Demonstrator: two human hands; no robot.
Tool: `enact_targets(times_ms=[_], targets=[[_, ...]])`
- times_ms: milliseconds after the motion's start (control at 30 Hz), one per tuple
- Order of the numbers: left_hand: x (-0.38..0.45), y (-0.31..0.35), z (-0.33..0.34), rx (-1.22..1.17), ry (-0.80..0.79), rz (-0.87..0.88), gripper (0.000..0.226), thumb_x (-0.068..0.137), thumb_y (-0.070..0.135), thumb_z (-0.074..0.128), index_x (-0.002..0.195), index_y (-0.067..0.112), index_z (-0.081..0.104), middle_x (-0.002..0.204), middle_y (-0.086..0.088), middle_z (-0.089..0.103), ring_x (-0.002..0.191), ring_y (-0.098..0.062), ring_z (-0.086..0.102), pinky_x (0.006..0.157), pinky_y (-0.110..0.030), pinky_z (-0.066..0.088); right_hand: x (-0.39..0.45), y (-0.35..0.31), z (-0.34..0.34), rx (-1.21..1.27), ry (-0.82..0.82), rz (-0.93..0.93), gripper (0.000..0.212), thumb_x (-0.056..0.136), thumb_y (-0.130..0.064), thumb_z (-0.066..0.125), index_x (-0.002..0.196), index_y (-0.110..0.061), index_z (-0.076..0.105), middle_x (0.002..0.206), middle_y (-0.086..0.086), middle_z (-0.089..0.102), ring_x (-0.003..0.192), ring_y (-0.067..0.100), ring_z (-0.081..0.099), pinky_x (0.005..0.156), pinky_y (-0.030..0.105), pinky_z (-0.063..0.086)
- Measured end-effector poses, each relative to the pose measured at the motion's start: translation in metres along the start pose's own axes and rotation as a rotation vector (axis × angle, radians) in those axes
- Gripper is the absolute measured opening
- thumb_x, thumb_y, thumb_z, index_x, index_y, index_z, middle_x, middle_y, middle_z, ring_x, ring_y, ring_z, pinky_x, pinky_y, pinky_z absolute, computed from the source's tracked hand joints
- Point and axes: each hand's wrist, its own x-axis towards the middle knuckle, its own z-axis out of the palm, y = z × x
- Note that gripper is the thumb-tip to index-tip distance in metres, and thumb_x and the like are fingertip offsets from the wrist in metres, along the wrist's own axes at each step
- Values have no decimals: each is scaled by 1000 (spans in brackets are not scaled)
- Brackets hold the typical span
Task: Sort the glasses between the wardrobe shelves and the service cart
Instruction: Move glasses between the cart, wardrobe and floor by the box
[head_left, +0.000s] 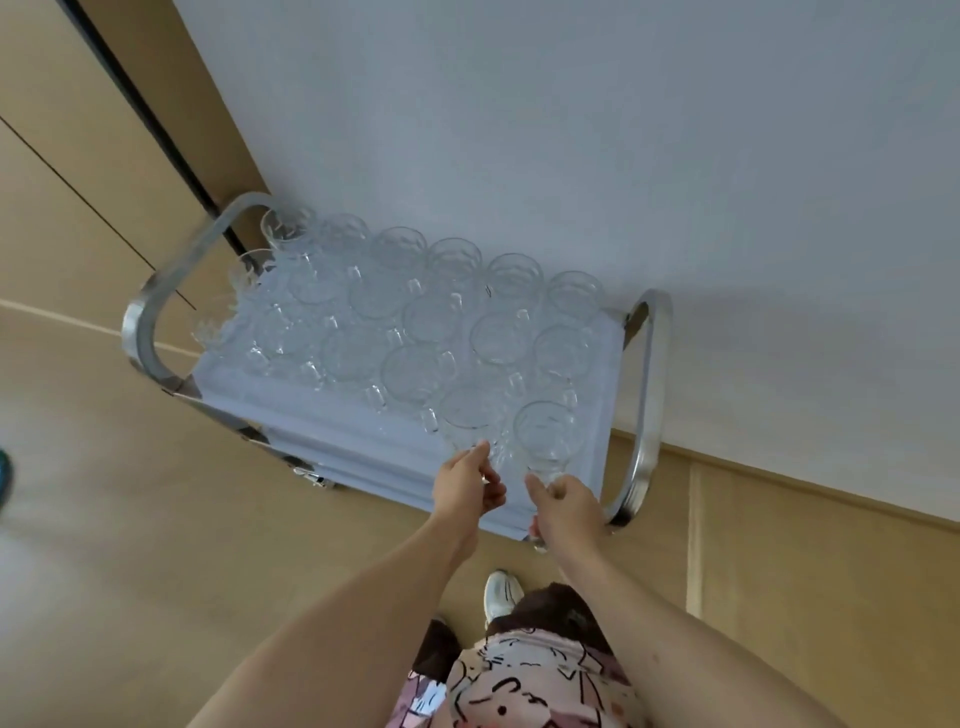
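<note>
Clear glass mugs sit in rows on the cloth-covered top of the chrome-framed service cart, which stands against a white wall. Right hand has fingers curled round the base of a tall glass at the cart's near edge. Left hand is just beside it, fingers pinching the lower part of another mug; exact contact is blurred. Wardrobe panels lie well beyond the left hand.

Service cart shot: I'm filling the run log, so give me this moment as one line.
left hand: touching near-row glass | right hand: gripping glass | service cart: top crowded with glasses
</note>
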Motion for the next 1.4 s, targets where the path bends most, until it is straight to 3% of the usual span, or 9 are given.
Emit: enact_targets(times_ms=[167,367,533,633,767,833,967,1167,1400], targets=[[13,1,2,-27,-26,-8,30,100,30,61,84,5,61,75,-8,62,66,-24,66,70,-34,59,18,-1,5,-11,-7,16,41,92,-45,69,74,-14,49,76,18,69,75,36,69,77,50,56],[20,-3,7,118,-39,-30,30,104,30,54,103,2,67,102,-9,70,89,-22,68,78,-33,57,26,4,8,-9,-23,30,45,89,-49,72,73,-13,51,77,16,68,75,33,69,72,40,52],[23,6,7,340,-36,-35,27,100,38,59,105,15,74,110,3,71,102,-20,63,82,-33,52,28,2,11,46,-1,33,40,87,-51,75,87,-15,56,84,0,65,84,25,67,79,51,58],[23,12,2,514,-20,9,35,93,49,67,106,18,75,95,5,70,89,-15,63,77,-30,53,22,-3,12,121,7,79,54,83,-53,78,116,-21,49,106,-3,61,98,23,63,85,47,57],[22,24,-8,945,66,284,58,83,67,64,66,12,67,53,1,59,56,-14,59,51,-29,42,15,-6,15,32,77,52,82,79,-58,79,139,-17,40,126,11,63,112,26,63,90,38,51],[22,32,-15,1108,148,446,57,84,68,62,54,20,54,53,9,52,52,-9,50,50,-28,33,13,-9,16,26,96,32,91,78,-56,81,146,-17,34,136,12,60,124,25,60,100,43,50],[23,44,-24,1176,185,759,38,81,43,79,90,23,47,101,7,44,93,-14,39,76,-31,38,15,-24,14,17,156,-56,102,73,-51,86,151,-15,32,143,9,52,132,26,51,107,49,46],[42,81,-7,1599,-111,885,92,73,28,83,147,20,30,160,-8,24,150,-29,12,120,-39,17,28,-43,10,-97,169,-124,115,71,-41,90,159,-14,20,159,9,33,146,29,34,118,47,34],[52,94,2,1684,-124,876,99,70,46,80,149,14,30,142,-8,46,130,-31,43,120,-37,21,38,-44,6,-60,197,-139,106,66,-29,93,152,-18,32,145,4,46,132,24,47,99,33,42]])
